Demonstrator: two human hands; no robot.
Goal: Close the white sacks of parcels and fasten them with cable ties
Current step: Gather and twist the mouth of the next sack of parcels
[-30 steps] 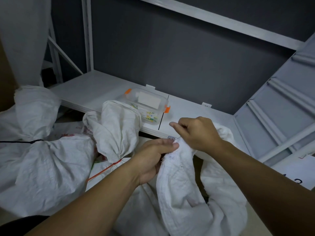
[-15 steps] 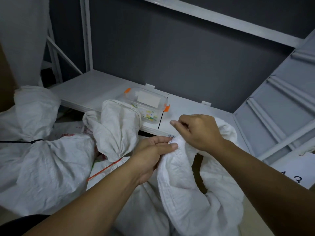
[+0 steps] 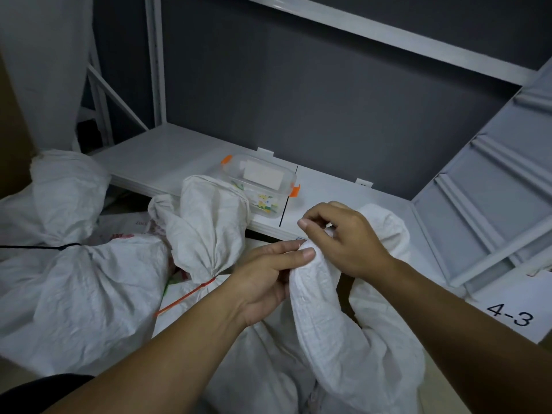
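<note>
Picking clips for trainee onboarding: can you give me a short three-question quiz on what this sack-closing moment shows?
1. True or false: the left hand and right hand both hold the mouth of the open sack, which is not yet tied.
2. What colour is the cable tie on the middle sack? A blue, B orange, C green.
3. Fill in: the clear box with orange clasps sits on the ___.
Key: 1 true; 2 B; 3 shelf.
</note>
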